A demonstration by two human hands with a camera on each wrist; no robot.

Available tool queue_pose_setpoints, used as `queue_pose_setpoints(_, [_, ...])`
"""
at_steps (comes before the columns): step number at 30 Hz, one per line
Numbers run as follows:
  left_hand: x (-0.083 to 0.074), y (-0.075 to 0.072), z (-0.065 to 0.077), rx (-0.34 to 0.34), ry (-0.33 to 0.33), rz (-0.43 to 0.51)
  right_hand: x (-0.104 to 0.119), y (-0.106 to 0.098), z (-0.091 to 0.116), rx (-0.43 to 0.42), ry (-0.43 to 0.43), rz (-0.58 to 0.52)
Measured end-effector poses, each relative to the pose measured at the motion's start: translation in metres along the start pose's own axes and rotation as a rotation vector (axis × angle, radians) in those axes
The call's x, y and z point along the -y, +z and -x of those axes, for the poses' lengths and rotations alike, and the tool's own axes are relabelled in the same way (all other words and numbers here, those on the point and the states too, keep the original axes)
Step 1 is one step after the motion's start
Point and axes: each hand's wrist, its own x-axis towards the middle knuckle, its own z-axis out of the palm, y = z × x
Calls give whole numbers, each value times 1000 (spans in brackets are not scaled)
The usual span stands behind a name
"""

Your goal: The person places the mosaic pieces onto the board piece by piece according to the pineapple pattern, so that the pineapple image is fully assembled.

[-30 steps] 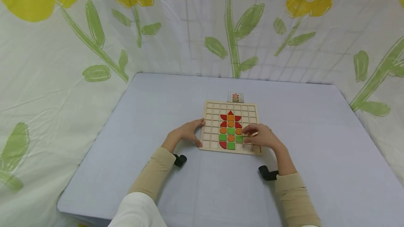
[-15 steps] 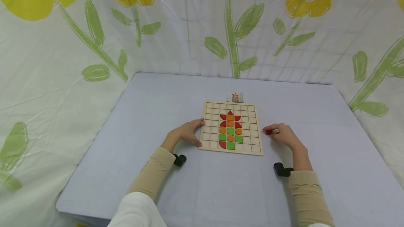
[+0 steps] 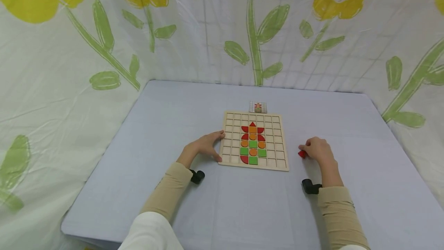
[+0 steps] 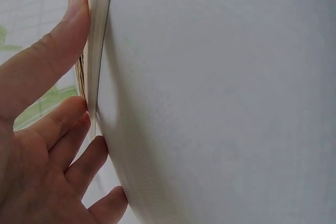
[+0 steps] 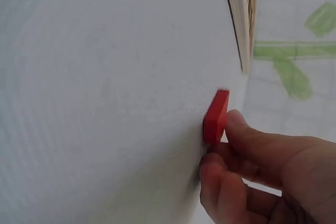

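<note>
A wooden grid board (image 3: 274,139) lies on the table, with red, orange and green pieces set in a column of its cells. My left hand (image 3: 205,144) rests at the board's left edge, thumb and fingers spread apart against it. In the left wrist view, the thumb (image 4: 58,45) lies along the board's side, and some fingertips touch the tabletop. Right of the board, my right hand (image 3: 318,150) pinches a small red block (image 5: 216,116) between thumb and fingers, low at the table surface. The fingers partly hide that block.
Just behind the board lies a small pattern card (image 3: 258,107) with a similar coloured figure. The pale tablecloth (image 3: 236,203) spreads around the board. A white curtain (image 3: 194,49) with painted flowers hangs behind the table. A black camera mount (image 3: 310,186) sits on the right wrist.
My right hand has moved from over the board's right part out to the table on the right, then slightly farther right with the red block. My left hand stays put.
</note>
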Motion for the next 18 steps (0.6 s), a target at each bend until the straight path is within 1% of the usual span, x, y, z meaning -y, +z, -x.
queue_pose_setpoints(2, [0,0,0,4,-3,4,-2,-1,1,36,2,-17])
queue_pose_setpoints(4, [0,0,0,7,-6,10,-6,-2,3,71,-20,-56])
queue_pose_setpoints(8, [-1,0,0,6,-10,19,-13,-5,4,129,-144,-117])
queue_pose_setpoints(11, [-2,0,0,3,-16,22,-16,-6,4,159,-214,-141])
queue_pose_setpoints(13, [-2,0,0,3,-20,23,-17,-5,4,160,-240,-142])
queue_pose_setpoints(18, [-3,0,1,1,-18,23,-15,-1,4,105,-274,-115])
